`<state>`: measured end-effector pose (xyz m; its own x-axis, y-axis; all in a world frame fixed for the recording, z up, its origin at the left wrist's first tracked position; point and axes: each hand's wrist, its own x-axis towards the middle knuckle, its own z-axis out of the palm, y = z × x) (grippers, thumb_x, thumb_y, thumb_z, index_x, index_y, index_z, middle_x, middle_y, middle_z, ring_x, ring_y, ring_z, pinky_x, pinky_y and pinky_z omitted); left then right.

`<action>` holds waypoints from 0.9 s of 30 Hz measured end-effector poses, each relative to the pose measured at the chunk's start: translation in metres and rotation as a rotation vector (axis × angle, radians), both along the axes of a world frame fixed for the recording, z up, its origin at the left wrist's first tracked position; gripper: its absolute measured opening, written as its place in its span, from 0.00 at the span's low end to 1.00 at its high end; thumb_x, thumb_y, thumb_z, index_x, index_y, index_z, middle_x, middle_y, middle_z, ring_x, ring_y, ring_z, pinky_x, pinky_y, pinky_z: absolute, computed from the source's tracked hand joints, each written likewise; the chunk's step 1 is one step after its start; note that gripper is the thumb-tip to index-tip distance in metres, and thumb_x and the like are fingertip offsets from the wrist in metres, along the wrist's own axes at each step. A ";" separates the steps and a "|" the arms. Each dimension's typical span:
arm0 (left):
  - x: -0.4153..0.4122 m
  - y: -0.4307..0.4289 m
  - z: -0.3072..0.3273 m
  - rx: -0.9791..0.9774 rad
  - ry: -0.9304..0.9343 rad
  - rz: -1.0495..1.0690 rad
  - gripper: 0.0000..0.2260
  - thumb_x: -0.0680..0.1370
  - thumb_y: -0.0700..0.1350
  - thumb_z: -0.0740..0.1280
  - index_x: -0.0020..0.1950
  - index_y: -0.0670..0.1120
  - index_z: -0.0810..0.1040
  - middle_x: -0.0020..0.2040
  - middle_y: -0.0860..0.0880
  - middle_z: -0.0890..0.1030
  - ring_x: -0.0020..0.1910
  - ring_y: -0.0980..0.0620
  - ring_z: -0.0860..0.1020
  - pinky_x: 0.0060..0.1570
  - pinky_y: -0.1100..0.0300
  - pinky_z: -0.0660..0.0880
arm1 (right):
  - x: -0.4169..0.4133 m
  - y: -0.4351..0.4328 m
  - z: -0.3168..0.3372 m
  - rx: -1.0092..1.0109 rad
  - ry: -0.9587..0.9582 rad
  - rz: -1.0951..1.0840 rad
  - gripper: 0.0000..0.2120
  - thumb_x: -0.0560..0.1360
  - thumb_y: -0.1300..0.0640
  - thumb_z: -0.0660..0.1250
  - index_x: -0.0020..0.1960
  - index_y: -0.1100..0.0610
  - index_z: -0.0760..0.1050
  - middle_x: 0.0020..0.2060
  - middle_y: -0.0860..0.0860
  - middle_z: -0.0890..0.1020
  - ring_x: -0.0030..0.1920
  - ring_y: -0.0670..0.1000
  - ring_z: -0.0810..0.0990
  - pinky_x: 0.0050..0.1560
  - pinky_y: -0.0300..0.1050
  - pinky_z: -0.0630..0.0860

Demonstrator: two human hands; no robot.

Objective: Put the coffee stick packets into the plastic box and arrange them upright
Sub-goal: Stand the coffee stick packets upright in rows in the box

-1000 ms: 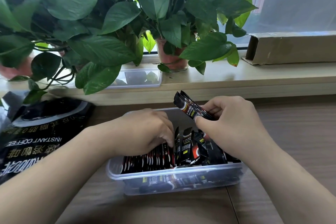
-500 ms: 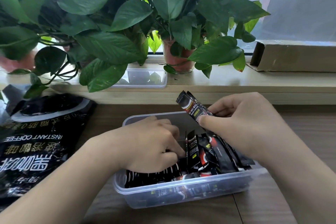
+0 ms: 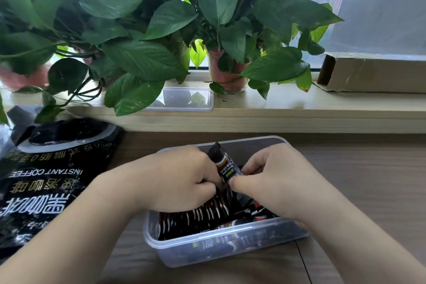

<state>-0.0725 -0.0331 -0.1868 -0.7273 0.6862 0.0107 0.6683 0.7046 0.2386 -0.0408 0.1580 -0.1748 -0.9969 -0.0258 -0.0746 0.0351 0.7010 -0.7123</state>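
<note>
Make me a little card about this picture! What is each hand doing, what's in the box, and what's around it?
Left hand: fingers curled over the upright packets; grip hidden
Right hand: pinches a tilted coffee stick packet
Plastic box: clear, on the table; neat row left, jumbled packets right
Nearby: instant coffee bag left of the box; lid and potted plants on the windowsill
</note>
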 end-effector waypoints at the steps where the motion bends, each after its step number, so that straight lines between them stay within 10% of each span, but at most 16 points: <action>1: 0.001 -0.002 0.002 0.027 -0.022 -0.010 0.20 0.71 0.49 0.53 0.48 0.47 0.84 0.45 0.53 0.84 0.45 0.56 0.80 0.48 0.56 0.77 | 0.000 0.000 0.000 0.055 -0.008 0.016 0.09 0.65 0.49 0.75 0.38 0.54 0.84 0.31 0.54 0.84 0.35 0.53 0.83 0.35 0.45 0.79; 6: 0.008 -0.009 0.012 0.081 -0.067 0.002 0.20 0.70 0.45 0.60 0.56 0.54 0.86 0.57 0.61 0.83 0.57 0.67 0.77 0.60 0.72 0.69 | -0.001 -0.003 0.000 0.284 -0.001 0.102 0.11 0.66 0.50 0.73 0.38 0.59 0.83 0.30 0.56 0.81 0.29 0.50 0.75 0.29 0.40 0.70; 19: 0.010 -0.011 0.010 0.131 -0.047 0.045 0.19 0.69 0.43 0.61 0.54 0.52 0.86 0.54 0.58 0.82 0.52 0.62 0.78 0.55 0.68 0.72 | -0.009 -0.010 0.011 0.452 -0.086 0.357 0.21 0.69 0.37 0.73 0.38 0.56 0.81 0.31 0.52 0.82 0.33 0.50 0.80 0.40 0.45 0.80; 27: 0.010 -0.014 0.008 0.190 -0.053 0.030 0.06 0.73 0.47 0.70 0.48 0.52 0.85 0.49 0.58 0.82 0.50 0.61 0.80 0.54 0.62 0.75 | -0.019 -0.002 0.001 0.362 -0.059 0.381 0.10 0.69 0.43 0.76 0.43 0.50 0.86 0.34 0.47 0.85 0.36 0.44 0.81 0.37 0.39 0.75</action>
<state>-0.0625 -0.0468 -0.1787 -0.7504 0.6534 0.0993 0.6306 0.6629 0.4035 -0.0596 0.1556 -0.1735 -0.9157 -0.3478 -0.2013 -0.2376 0.8726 -0.4267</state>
